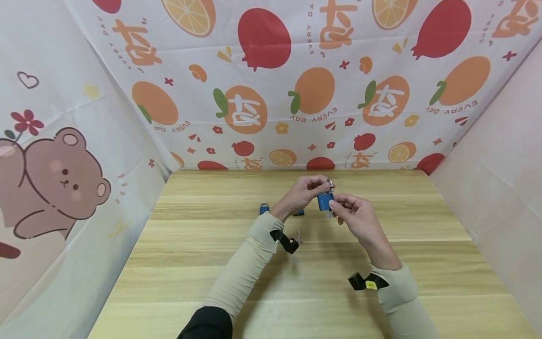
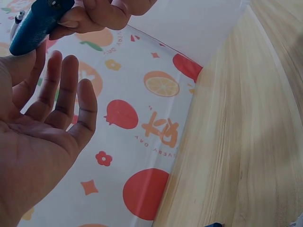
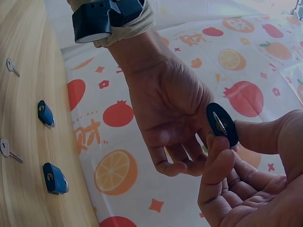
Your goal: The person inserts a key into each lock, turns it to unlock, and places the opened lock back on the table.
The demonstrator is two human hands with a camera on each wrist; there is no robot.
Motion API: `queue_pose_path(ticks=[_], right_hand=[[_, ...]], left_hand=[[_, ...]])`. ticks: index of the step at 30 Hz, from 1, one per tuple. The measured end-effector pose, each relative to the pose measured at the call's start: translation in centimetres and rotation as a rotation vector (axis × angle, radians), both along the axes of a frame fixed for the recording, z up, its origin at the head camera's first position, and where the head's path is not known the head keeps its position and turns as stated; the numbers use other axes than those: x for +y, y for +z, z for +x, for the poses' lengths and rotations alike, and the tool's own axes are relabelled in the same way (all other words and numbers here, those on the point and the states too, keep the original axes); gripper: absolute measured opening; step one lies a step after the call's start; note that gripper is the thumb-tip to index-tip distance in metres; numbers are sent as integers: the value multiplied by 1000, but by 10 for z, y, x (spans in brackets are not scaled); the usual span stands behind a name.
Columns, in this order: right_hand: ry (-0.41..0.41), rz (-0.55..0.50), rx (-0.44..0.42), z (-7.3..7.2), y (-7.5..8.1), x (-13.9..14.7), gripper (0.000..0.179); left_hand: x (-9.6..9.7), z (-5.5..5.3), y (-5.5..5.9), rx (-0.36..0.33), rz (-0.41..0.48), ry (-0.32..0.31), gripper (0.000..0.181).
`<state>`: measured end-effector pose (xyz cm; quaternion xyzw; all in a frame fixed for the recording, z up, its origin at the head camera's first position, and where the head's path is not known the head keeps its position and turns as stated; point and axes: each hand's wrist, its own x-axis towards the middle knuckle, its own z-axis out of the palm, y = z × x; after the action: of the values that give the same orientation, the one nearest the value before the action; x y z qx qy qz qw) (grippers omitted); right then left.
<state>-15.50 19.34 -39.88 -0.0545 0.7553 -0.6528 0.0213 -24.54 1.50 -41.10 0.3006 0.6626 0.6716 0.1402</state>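
A blue padlock with a silver shackle is held up above the table between both hands. My left hand grips it near the shackle with thumb and index finger, the other fingers spread loosely in the left wrist view. With thumb and fingertips, my right hand pinches the lower part of the padlock body. A silver key stands at the keyhole face of that padlock, seen nearly edge-on in the right wrist view. The shackle is hidden there.
On the wooden table lie two more blue padlocks, one padlock farther from the other padlock. Beside them are a loose key and another key. A fruit-print cloth hangs behind the table's back edge.
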Motion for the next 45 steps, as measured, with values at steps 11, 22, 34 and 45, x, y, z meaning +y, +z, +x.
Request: queue_pose_path(ticks=[11, 22, 34, 45], right_hand=[[-42, 47, -17, 0, 2, -4, 34], [-66, 75, -13, 0, -1, -4, 31], [-91, 93, 4, -2, -7, -4, 30], [-108, 100, -14, -5, -6, -3, 31]], left_hand=[[-3, 0, 1, 16, -22, 45, 21], [-2, 2, -1, 50, -57, 103, 23], [0, 3, -4, 69, -91, 148, 21], [1, 4, -3, -11, -48, 132, 24]])
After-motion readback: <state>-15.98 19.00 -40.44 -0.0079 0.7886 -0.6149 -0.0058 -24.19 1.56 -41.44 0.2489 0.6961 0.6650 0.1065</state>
